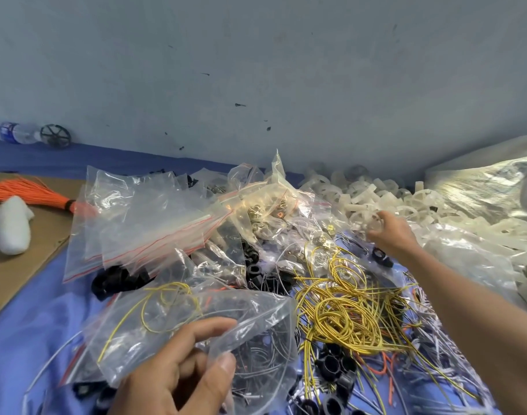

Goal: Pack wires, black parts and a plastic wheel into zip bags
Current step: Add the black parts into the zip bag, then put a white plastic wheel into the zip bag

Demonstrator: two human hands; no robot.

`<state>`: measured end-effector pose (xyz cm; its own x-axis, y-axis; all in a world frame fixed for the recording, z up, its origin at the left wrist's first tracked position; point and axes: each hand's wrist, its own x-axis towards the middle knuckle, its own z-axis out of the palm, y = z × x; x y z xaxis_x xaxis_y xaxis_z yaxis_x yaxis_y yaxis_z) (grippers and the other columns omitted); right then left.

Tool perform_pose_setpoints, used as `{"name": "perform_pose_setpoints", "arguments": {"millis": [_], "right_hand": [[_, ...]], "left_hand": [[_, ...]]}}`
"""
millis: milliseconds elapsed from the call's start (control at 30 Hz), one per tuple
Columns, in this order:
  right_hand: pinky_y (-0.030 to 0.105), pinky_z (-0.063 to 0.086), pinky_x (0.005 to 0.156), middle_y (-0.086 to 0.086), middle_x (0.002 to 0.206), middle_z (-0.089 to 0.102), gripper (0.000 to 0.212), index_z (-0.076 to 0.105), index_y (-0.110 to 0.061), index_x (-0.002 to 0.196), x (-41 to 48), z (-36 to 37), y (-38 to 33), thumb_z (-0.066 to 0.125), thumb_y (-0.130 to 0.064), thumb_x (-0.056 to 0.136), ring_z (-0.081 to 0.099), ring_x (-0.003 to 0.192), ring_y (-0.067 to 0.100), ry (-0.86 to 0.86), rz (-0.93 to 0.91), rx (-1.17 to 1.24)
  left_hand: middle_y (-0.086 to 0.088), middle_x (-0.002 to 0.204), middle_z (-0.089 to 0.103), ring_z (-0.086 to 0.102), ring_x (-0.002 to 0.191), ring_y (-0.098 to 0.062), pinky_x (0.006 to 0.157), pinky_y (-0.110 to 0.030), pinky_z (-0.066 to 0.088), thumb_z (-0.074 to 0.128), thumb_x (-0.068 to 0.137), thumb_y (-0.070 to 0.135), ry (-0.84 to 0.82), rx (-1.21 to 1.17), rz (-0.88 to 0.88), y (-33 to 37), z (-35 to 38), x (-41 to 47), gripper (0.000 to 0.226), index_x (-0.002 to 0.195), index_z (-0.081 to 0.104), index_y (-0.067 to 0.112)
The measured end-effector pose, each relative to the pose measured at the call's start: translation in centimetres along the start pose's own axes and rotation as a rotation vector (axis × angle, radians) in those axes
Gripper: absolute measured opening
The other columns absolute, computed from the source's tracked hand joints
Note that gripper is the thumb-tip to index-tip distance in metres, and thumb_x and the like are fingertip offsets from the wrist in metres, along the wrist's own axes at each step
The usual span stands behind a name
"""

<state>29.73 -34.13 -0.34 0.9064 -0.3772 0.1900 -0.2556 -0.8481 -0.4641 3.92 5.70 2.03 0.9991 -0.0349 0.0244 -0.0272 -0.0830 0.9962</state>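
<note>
Our left hand [178, 372] pinches zip bag [193, 322]. Our right hand [392, 233] curls round white wheel [368, 218]. Yellow wires [343, 313] lie between our hands, black parts [334, 366] just right of left hand.

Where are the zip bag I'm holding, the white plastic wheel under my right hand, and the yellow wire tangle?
zip bag [154, 336]: head view, clear front panel over the wire inside.
plastic wheel [368, 223]: head view, translucent rim.
yellow wire tangle [343, 320]: head view, centre of the thick coil.

Clear zip bag [154, 333], yellow wire [166, 286] inside, left of tangled yellow wires [343, 316] and black parts [334, 366]; plastic wheel [371, 221] beyond.
</note>
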Motion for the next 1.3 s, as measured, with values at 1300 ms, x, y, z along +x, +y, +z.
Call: {"name": "perform_pose_setpoints", "arguments": {"millis": [1300], "right_hand": [[0.032,0.045,0.048,0.005,0.060,0.063,0.031,0.065,-0.028,0.093,-35.2,-2.1,-11.7,0.055,-0.021,0.065,0.052,0.051,0.016,-0.532,-0.011,0.786]], "left_hand": [[0.003,0.070,0.072,0.066,0.061,-0.025,0.047,-0.030,0.041,0.050,0.092,0.036,0.209,0.827,0.613,-0.4,0.5,-3.6,0.034,0.124,0.063,0.036]]}}
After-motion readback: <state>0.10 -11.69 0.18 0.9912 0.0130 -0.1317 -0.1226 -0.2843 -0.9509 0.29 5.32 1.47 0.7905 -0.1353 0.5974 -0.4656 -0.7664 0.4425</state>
